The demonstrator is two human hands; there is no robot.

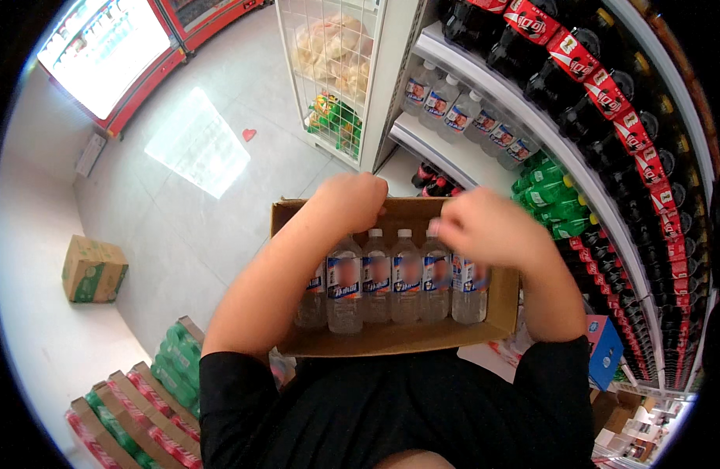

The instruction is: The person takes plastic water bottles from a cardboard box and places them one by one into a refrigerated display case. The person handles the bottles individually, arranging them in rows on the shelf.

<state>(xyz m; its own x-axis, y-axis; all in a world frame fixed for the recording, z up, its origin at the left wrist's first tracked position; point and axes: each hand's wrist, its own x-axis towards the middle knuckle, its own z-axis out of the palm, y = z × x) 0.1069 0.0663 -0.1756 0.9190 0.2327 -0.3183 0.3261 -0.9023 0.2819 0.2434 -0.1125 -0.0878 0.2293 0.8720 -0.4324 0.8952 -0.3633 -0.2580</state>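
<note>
An open cardboard carton (500,316) sits against my front, with one row of clear plastic bottles (405,275) standing in it. The bottles have white caps and blue-and-white labels. My left hand (357,202) is curled at the carton's far rim, its fingertips mostly hidden. Blurred by motion, my right hand (483,228) hovers over the right end of the row, its fingers beside a bottle's cap. Whether either hand grips anything is not visible.
Shelves of cola bottles (530,76) curve along the right, above matching clear bottles (456,117) and green bottles (553,193). A white wire rack (336,76) stands ahead. Red-framed coolers (111,64), a closed carton (95,269) and stacked drink packs (137,404) are left.
</note>
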